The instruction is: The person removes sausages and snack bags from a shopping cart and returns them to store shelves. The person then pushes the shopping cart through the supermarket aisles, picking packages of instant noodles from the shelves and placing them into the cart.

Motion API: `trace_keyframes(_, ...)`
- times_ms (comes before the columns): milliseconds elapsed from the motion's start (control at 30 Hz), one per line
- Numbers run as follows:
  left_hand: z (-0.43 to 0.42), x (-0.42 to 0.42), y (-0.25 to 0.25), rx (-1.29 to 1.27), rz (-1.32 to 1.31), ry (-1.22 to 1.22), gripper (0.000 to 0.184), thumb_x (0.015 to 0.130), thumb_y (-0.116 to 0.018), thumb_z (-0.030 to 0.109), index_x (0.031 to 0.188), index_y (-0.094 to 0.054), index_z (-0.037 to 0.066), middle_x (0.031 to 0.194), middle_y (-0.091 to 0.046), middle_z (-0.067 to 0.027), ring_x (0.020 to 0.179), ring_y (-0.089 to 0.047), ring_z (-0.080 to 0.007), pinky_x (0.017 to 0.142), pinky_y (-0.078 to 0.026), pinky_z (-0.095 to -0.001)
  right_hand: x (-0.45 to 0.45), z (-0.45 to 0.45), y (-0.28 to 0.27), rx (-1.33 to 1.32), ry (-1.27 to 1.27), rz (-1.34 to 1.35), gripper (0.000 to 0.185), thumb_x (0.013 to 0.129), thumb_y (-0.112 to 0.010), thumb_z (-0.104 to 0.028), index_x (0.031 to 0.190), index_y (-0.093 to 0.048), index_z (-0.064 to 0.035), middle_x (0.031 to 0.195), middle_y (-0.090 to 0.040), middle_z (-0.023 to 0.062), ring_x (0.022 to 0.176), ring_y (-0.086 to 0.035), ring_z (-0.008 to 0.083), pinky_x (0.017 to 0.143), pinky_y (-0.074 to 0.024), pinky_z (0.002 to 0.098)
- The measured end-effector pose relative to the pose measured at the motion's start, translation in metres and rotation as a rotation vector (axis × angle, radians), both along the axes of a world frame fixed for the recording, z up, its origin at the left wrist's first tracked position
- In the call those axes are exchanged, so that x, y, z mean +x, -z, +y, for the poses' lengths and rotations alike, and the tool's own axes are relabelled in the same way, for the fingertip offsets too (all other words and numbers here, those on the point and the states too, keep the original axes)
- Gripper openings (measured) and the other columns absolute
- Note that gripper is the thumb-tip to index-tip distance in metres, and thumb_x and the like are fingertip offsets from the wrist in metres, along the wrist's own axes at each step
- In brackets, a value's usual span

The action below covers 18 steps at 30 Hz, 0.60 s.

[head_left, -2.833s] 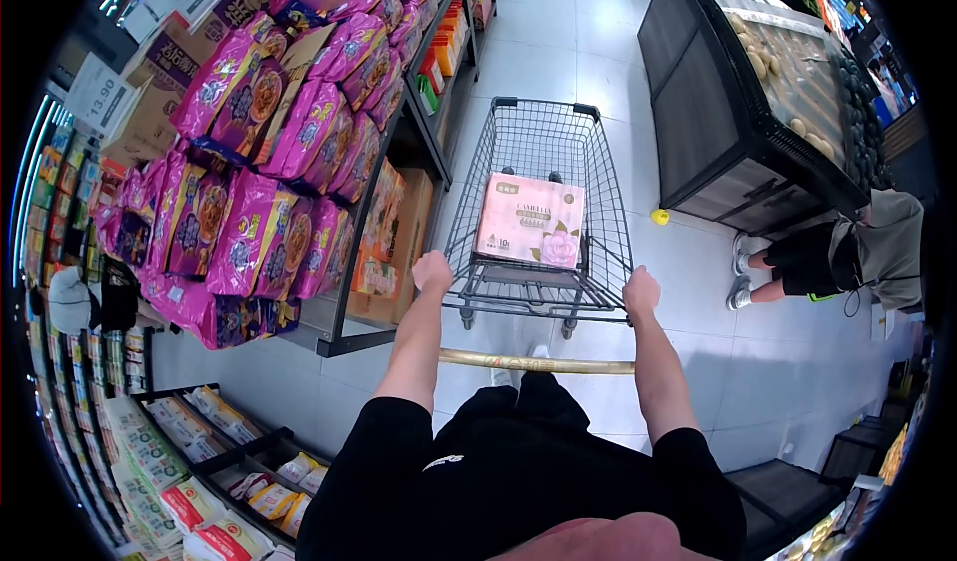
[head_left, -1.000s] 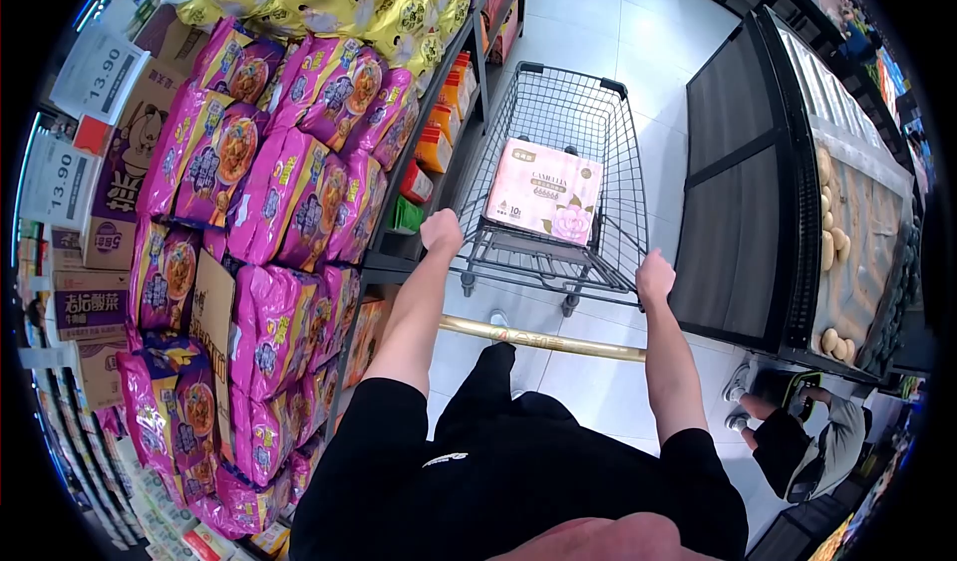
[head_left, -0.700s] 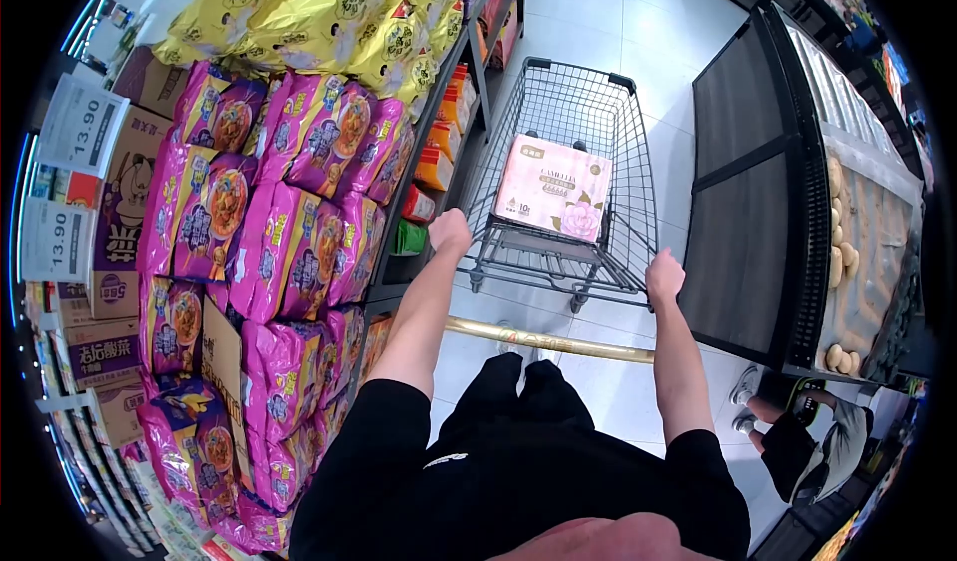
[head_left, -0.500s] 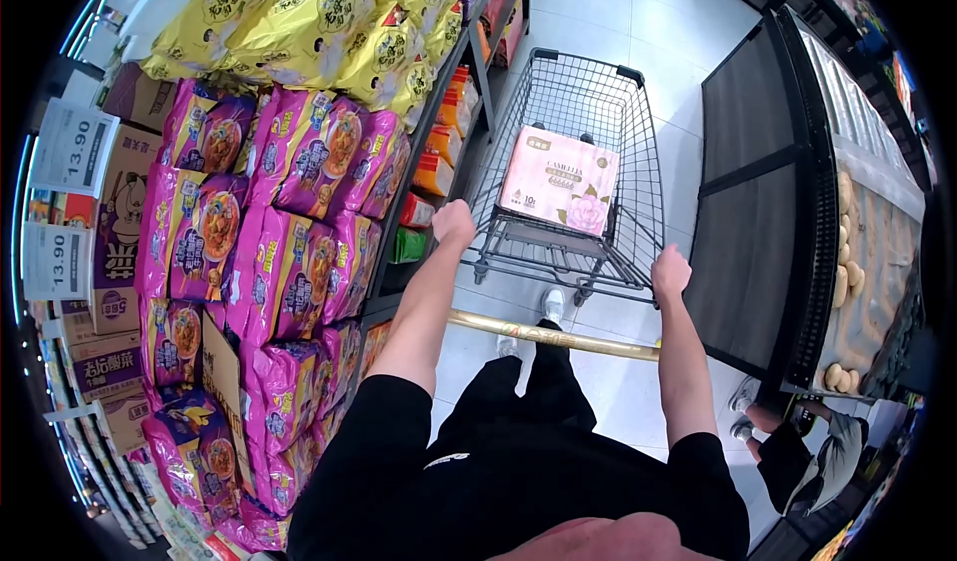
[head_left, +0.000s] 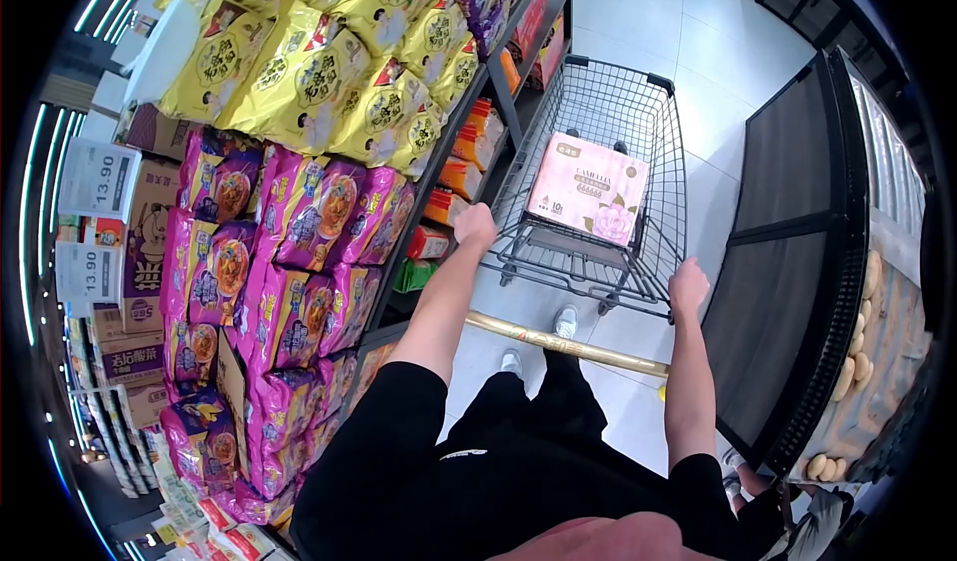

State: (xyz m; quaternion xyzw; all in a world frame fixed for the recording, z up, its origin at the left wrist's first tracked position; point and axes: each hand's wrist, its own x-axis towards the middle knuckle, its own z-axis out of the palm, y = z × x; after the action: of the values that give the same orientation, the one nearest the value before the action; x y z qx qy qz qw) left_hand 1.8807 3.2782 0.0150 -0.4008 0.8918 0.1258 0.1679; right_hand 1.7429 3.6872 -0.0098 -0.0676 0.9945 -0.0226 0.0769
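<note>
A black wire shopping cart point(head_left: 666, 140) stands in front of me with a pink box point(head_left: 588, 187) printed with a flower inside its basket. My left hand point(head_left: 476, 226) is closed at the cart's left rear side. On the opposite side, my right hand point(head_left: 689, 287) is also closed, at the right rear edge of the basket. Both hands appear wrapped round the cart's frame, though the fingers' undersides are hidden. A gold handle bar point(head_left: 568, 344) runs across behind the basket, between my forearms and close to my body.
Stacked purple noodle packs point(head_left: 299, 312) and yellow bags point(head_left: 319, 73) fill a display on the left, beside a dark shelf point(head_left: 503, 98). A black display case point(head_left: 773, 312) with potato-like produce point(head_left: 852, 372) stands right. Another person's shoe point(head_left: 733, 483) shows lower right. Pale floor tiles point(head_left: 638, 8) lie ahead.
The view has shifted, so the cart, my hands and the shelves sit slightly lower and further right. The other person has slipped toward the bottom edge. Both hands keep their places on the cart.
</note>
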Motion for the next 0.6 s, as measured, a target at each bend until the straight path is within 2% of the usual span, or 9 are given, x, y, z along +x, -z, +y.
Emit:
trace_keyframes(167, 0.007, -0.016, -0.021, -0.015, -0.044, -0.048, 0.021, 0.081, -0.069, 0.016, 0.099, -0.073, 0.006, 0.106, -0.071, -0.0167, 0.104, -0.067, -0.0316, 0.089, -0.053, -0.0396, -0.020, -0.005, -0.003, -0.030, -0.039, 0.002, 0.014, 0.082, -0.056, -0.004, 0.095, -0.056, 0.0005, 0.079, -0.069, 0.0211, 0.079, -0.069, 0.0395, 0.072, -0.0546, 0.0485)
trace_keyframes(300, 0.002, -0.014, -0.017, -0.013, -0.050, -0.029, 0.021, 0.082, -0.063, 0.015, 0.097, -0.072, 0.004, 0.106, -0.070, -0.0177, 0.102, -0.068, -0.0324, 0.088, -0.053, -0.0409, -0.024, -0.008, 0.002, -0.066, -0.010, -0.020, 0.019, 0.077, -0.059, -0.004, 0.096, -0.054, -0.0003, 0.083, -0.069, 0.0220, 0.081, -0.068, 0.0418, 0.073, -0.0542, 0.0496)
trace_keyframes(367, -0.001, -0.013, -0.009, -0.003, -0.064, -0.059, 0.023, 0.080, -0.071, 0.018, 0.100, -0.074, 0.006, 0.107, -0.071, -0.0168, 0.104, -0.067, -0.0320, 0.089, -0.053, -0.0392, -0.023, -0.008, 0.004, -0.066, -0.001, -0.051, 0.020, 0.078, -0.058, -0.004, 0.097, -0.054, 0.0000, 0.084, -0.069, 0.0230, 0.083, -0.068, 0.0416, 0.074, -0.0540, 0.0500)
trace_keyframes(500, 0.000, -0.006, -0.009, 0.001, -0.009, -0.078, 0.022, 0.081, -0.069, 0.016, 0.098, -0.074, 0.005, 0.107, -0.071, -0.0171, 0.103, -0.067, -0.0327, 0.090, -0.052, -0.0394, -0.017, -0.010, -0.001, -0.072, -0.022, -0.049, 0.017, 0.082, -0.056, -0.004, 0.098, -0.055, 0.0027, 0.083, -0.069, 0.0239, 0.082, -0.069, 0.0413, 0.074, -0.0541, 0.0494)
trace_keyframes(600, -0.005, 0.001, 0.003, 0.008, 0.000, -0.049, 0.019, 0.082, -0.066, 0.013, 0.097, -0.073, 0.005, 0.104, -0.071, -0.0169, 0.102, -0.068, -0.0318, 0.087, -0.054, -0.0398, -0.013, -0.014, -0.002, -0.066, 0.004, -0.071, 0.019, 0.082, -0.057, -0.005, 0.099, -0.055, 0.0016, 0.085, -0.069, 0.0242, 0.084, -0.068, 0.0421, 0.076, -0.0540, 0.0492)
